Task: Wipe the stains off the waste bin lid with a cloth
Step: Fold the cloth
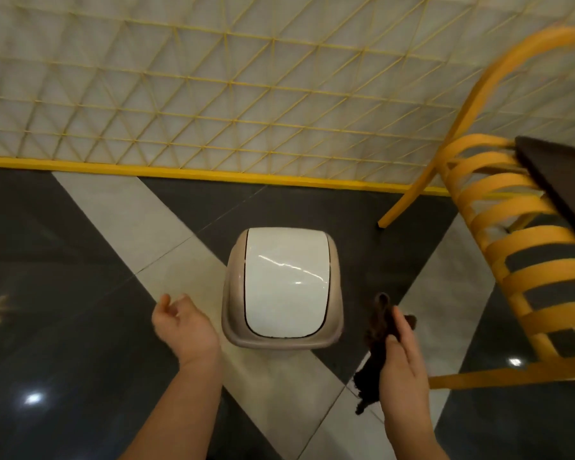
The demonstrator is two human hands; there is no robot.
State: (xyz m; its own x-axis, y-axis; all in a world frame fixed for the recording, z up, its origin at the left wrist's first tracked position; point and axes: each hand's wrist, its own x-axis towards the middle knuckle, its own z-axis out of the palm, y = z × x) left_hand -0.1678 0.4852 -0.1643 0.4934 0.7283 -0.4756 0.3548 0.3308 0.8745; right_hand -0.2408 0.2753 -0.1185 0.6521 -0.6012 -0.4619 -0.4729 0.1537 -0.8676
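Observation:
A small waste bin stands on the floor ahead of me, with a glossy white swing lid [286,280] set in a beige rim [233,313]. My left hand [183,327] hovers just left of the bin, fingers loosely curled, holding nothing and apart from the rim. My right hand [400,356] is to the right of the bin and grips a dark brown cloth [377,340], which hangs down below the hand. The cloth is clear of the lid.
The floor [80,327] is glossy dark tile crossed by pale tile bands. A yellow metal chair [525,247] stands at the right, with a dark tabletop corner [565,174] above it. Behind the bin runs a yellow lattice wall [213,94] with a yellow base rail.

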